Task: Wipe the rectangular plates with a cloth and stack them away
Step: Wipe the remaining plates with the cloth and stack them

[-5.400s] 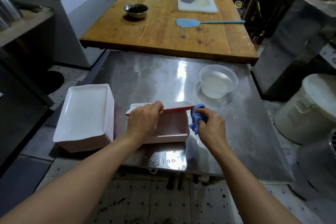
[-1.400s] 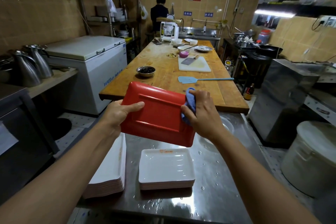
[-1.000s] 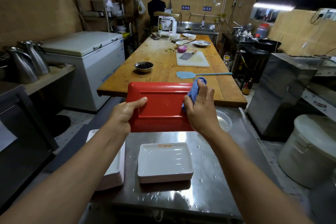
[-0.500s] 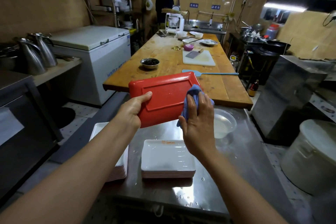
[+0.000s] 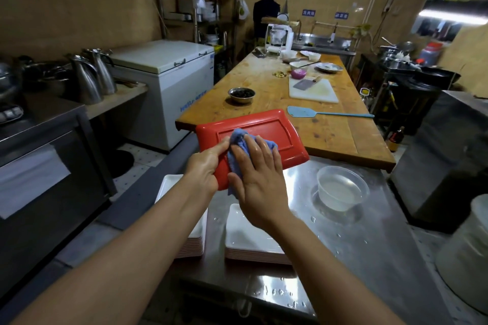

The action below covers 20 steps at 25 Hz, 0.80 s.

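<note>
Both forearms are bare from the bottom edge of the picture up to the wrists, with no sleeve showing. The left hand point(image 5: 204, 166) and the right hand point(image 5: 260, 179) wear no gloves. The fingers point(image 5: 260, 149) carry no rings; the nails are short and plain.

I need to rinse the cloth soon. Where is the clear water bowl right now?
The clear bowl sits on the steel table, right of the right hand, below the wooden table's near edge.
</note>
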Tool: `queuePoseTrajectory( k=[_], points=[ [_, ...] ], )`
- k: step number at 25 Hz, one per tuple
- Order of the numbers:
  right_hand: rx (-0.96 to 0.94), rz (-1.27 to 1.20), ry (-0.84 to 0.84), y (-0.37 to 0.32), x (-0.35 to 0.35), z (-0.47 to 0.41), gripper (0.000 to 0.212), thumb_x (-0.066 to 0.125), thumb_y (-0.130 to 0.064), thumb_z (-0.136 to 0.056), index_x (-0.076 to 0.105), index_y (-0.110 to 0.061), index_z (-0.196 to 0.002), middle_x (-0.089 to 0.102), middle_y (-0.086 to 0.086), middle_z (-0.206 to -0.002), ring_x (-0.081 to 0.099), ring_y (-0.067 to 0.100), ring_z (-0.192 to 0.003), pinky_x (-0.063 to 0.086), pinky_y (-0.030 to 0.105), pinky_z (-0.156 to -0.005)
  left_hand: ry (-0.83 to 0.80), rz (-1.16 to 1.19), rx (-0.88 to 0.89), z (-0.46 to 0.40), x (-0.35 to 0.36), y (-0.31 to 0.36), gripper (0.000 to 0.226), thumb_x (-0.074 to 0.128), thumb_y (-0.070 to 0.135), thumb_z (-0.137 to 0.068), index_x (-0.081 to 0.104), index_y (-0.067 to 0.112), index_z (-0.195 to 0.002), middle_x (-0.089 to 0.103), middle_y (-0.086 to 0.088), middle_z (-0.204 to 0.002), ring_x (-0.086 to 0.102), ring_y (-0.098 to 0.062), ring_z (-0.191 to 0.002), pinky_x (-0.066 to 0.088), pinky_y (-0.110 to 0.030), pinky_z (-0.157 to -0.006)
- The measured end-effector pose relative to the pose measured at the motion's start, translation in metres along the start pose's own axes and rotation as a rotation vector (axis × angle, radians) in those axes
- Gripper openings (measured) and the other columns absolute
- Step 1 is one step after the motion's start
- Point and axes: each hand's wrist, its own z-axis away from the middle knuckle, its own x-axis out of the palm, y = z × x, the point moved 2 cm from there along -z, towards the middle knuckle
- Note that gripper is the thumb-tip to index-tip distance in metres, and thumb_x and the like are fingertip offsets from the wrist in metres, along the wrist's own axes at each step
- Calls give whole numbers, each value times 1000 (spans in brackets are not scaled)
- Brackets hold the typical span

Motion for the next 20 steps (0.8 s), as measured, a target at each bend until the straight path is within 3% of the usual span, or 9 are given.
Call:
queuePoseTrajectory(
  k=[2, 4, 7, 10, 14, 16, 18, 20],
  points=[
    [32, 13, -53, 4, -1, -15, 58, 17, -48, -92, 35, -25, -143, 23, 0, -156, 10, 20, -145, -6, 39, -116, -2, 32, 4, -1, -8, 1, 25, 69, 22, -82, 64, 9, -102, 66, -17, -100, 63, -28, -71, 51, -41, -63],
    [74, 10, -101, 13, 2, -26, 58, 17, -48, -92, 32, -29, -144, 17, -4, -157, 4, 17, -146, -11, 38, -115, 14, 36, 16, -2, -17, 1, 19, 69, 17, -82, 63, 10, -98, 66, -18, -100, 64, -30, -71, 52, -40, -56],
    [171, -83, -100, 30, 5, -28, 50, 31, -41, -96, 34, -27, -143, 18, -2, -156, 7, 19, -145, -2, 41, -118, 78, 31, 41, -5, -37, 0, 45, 75, 16, -75, 56, 10, -116, 67, -17, -101, 66, -33, -80, 52, -40, -58],
    [282, -336, -65, 34, 11, -25, 46, 41, -30, -97, 38, -17, -141, 24, 9, -150, 22, 25, -136, 16, 33, -113, 129, 17, 49, -7, -57, 0, 41, 76, 17, -73, 57, 13, -109, 68, -13, -90, 66, -29, -72, 51, -34, -53],
    [473, -583, -96, 33, 23, -21, 34, 41, -23, -99, 44, -9, -130, 48, 14, -128, 43, 26, -115, 32, 24, -89, 167, 5, 49, -7, -82, 3, 21, 76, 18, -73, 59, 18, -86, 67, -10, -78, 65, -27, -68, 50, -34, -53],
    [558, -693, -88, 30, 29, -20, 22, 40, -23, -99, 49, -14, -116, 57, 6, -108, 55, 17, -96, 38, 15, -74, 177, 12, 48, -6, -95, 7, 19, 75, 17, -74, 58, 20, -80, 68, -9, -70, 64, -27, -66, 50, -34, -54],
    [625, -771, -83, 27, 35, -22, 15, 38, -21, -98, 50, -19, -108, 57, -5, -90, 54, 2, -75, 39, 6, -54, 182, 17, 48, -5, -107, 10, 19, 75, 16, -74, 57, 18, -79, 69, -8, -60, 64, -27, -66, 49, -35, -54],
    [635, -755, -119, 23, 41, -23, 14, 39, -19, -97, 50, -18, -105, 55, -7, -82, 54, 4, -69, 42, 16, -53, 193, 9, 63, -5, -118, 11, 21, 76, 15, -73, 58, 14, -86, 70, -10, -68, 65, -28, -68, 50, -35, -54]
  ],
)
